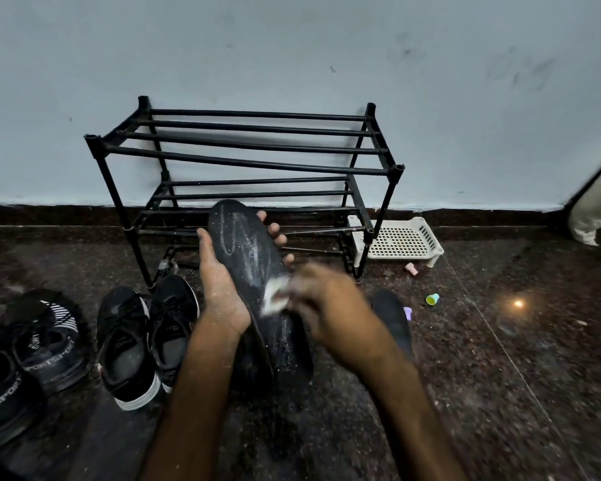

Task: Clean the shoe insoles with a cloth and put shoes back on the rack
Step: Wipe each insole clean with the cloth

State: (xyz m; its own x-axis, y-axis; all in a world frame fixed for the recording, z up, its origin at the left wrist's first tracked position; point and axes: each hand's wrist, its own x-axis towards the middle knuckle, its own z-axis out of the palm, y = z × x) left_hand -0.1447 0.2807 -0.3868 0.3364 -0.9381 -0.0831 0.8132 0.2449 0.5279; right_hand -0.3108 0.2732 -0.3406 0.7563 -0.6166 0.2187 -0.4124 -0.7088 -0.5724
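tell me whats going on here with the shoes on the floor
A person is cleaning a black insole in front of a black shoe rack. The left hand holds the insole up with fingers curled round it, while the right hand, blurred, presses a white cloth against its dusty, streaked surface. The black sneakers stand on the floor left of the rack, not yet put back.

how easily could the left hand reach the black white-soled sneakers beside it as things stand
Probably not straight away: the left hand grips the insole while the right hand wipes it with the cloth. The way looks free, since the sneakers stand close by on the floor to its left, nothing between.
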